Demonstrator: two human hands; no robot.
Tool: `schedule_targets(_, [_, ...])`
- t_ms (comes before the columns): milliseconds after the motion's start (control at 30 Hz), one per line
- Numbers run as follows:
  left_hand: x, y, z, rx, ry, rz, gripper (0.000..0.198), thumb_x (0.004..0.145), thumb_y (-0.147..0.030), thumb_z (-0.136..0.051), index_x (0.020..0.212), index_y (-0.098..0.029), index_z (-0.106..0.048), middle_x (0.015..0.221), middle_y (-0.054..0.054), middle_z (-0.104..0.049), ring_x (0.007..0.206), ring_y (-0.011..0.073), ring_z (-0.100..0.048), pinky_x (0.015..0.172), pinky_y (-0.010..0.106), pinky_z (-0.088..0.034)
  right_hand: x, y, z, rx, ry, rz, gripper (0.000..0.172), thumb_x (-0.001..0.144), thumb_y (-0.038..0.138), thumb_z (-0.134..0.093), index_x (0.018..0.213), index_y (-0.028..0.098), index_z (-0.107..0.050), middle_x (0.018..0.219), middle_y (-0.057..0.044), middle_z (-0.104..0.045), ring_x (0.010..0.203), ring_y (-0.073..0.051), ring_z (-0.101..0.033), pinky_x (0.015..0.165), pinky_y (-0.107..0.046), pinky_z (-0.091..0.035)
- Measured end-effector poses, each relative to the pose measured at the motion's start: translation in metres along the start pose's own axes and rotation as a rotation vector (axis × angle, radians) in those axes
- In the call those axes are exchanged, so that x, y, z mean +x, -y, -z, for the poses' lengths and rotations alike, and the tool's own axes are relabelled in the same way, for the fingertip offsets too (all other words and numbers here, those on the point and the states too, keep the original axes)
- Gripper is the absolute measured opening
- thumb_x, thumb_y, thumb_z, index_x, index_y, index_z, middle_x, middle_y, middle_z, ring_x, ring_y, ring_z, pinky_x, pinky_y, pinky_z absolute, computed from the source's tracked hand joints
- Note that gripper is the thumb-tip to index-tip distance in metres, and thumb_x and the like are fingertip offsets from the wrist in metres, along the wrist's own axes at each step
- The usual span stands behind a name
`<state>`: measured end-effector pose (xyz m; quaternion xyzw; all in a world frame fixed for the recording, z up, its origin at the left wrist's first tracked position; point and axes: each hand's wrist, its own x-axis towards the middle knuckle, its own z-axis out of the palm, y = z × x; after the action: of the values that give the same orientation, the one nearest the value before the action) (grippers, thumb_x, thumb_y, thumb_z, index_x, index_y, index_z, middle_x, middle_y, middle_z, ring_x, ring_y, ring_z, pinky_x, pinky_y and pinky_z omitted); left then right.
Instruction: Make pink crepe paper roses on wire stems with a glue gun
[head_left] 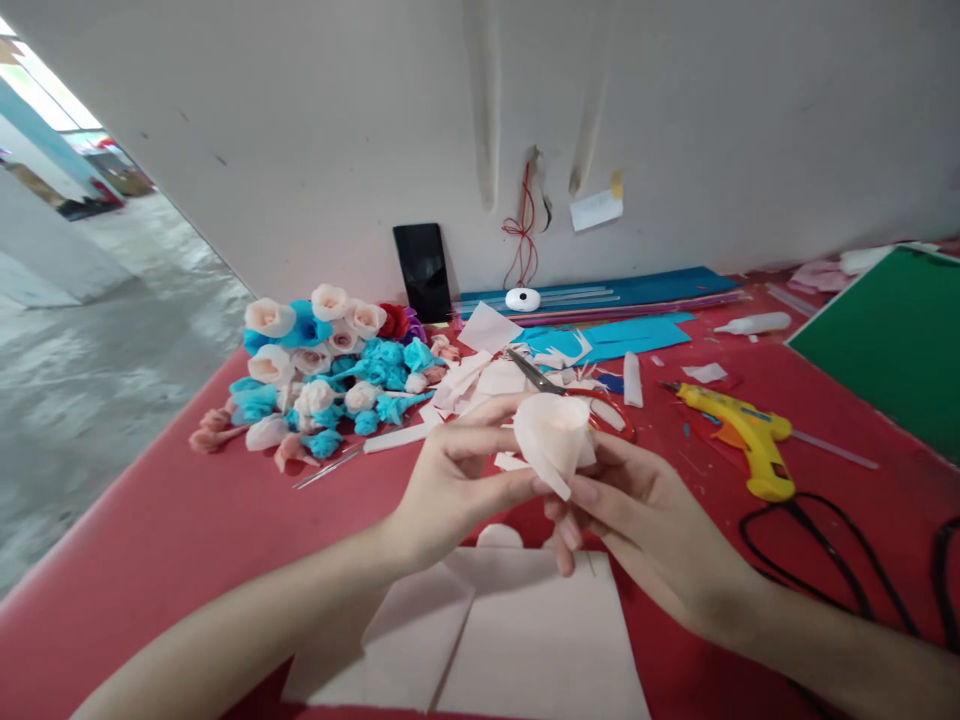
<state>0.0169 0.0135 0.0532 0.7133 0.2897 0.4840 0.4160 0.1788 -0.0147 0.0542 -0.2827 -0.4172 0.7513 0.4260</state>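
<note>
A pale pink foam flower (553,432) is held above the red table (150,530) between both hands. My left hand (450,478) pinches its left side with thumb and fingertips. My right hand (637,520) grips its lower part from the right, fingers closed round the base and a thin wire stem. Pale pink foam sheets (517,640) lie on the table just under my hands.
A pile of finished pink, white and blue foam flowers (330,370) sits at the left. Scissors (562,390) with red handles lie behind the flower. A yellow glue gun (750,440) with a black cord (817,560) lies right. Blue foam sheets (615,335), a green board (892,340) and a black phone (424,270) stand near the wall.
</note>
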Motion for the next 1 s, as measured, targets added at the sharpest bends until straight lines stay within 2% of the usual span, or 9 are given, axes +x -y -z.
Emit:
schedule_targets(133, [0.001,-0.001,0.001,-0.104,0.005,-0.008,0.005,0.073,-0.023,-0.067,0.074,-0.023,-0.072,0.103,0.004,-0.065,0.097,0.0211,-0.060,0.085,0.035,-0.050,-0.001,0.000,0.000,0.003,0.011,0.016,0.009,0.081,0.025,-0.061,0.086,0.017,-0.060,0.069,0.003,-0.059,0.053,-0.005,-0.057,0.053,-0.018,-0.048])
schedule_targets(400, [0.001,-0.001,0.005,-0.031,-0.078,-0.114,0.015,0.071,-0.019,-0.069,0.086,-0.022,-0.067,0.091,0.003,-0.065,0.088,0.0157,-0.059,0.081,0.029,-0.048,-0.003,0.001,-0.001,-0.007,-0.008,0.017,0.007,0.081,0.025,-0.061,0.085,0.019,-0.060,0.067,0.004,-0.058,0.052,-0.004,-0.055,0.053,-0.018,-0.048])
schedule_targets(700, [0.003,-0.003,0.005,-0.109,-0.155,-0.155,0.015,0.070,-0.016,-0.071,0.081,-0.019,-0.062,0.081,0.001,-0.062,0.080,0.0126,-0.058,0.077,0.025,-0.049,-0.002,-0.001,0.002,-0.026,-0.023,-0.006,0.012,0.080,0.028,-0.062,0.086,0.018,-0.058,0.069,0.003,-0.058,0.052,-0.004,-0.056,0.052,-0.018,-0.048])
schedule_targets(833, [0.003,-0.002,0.005,-0.188,-0.105,-0.135,0.014,0.073,-0.020,-0.068,0.085,-0.019,-0.061,0.085,0.001,-0.060,0.083,0.0106,-0.057,0.076,0.020,-0.049,-0.001,0.001,0.002,-0.024,-0.029,0.006,0.013,0.080,0.027,-0.062,0.083,0.016,-0.056,0.067,0.003,-0.056,0.051,-0.005,-0.055,0.051,-0.019,-0.049])
schedule_targets(1000, [0.006,-0.002,0.011,-0.241,0.053,-0.099,0.027,0.071,-0.020,-0.069,0.096,-0.020,-0.057,0.086,0.001,-0.060,0.078,0.0112,-0.059,0.066,0.019,-0.050,-0.002,0.009,0.000,-0.071,-0.036,-0.006,0.017,0.078,0.026,-0.064,0.085,0.013,-0.056,0.064,0.002,-0.054,0.048,-0.005,-0.052,0.045,-0.018,-0.049])
